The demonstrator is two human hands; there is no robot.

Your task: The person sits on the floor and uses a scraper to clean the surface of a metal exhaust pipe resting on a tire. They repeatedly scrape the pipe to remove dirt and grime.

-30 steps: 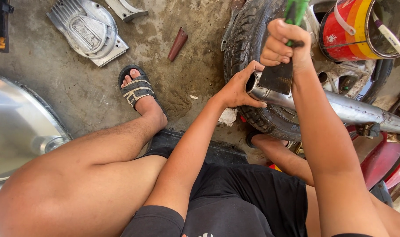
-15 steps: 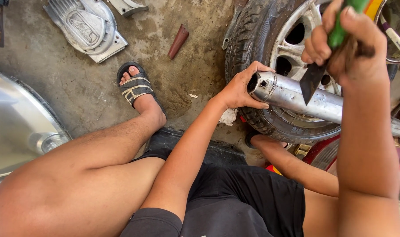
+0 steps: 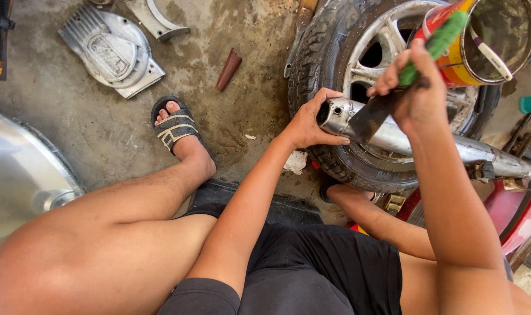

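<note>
A: How is the pipe point(image 3: 394, 137) secured?
B: Its open end, in front of the wheel point(image 3: 335, 52), is gripped by the left hand point(image 3: 309, 122).
A: And the brush point(image 3: 394, 93)?
B: It is clasped in the closed right hand point(image 3: 414, 87), bristles against the pipe.

Floor: bare grey concrete floor point(image 3: 102, 134), stained and dusty, lying below and well left of the left hand point(image 3: 312, 122).
Light: even daylight is falling across it.
Left edge: a curved, shiny metal panel point(image 3: 20, 175) is resting there.
</note>
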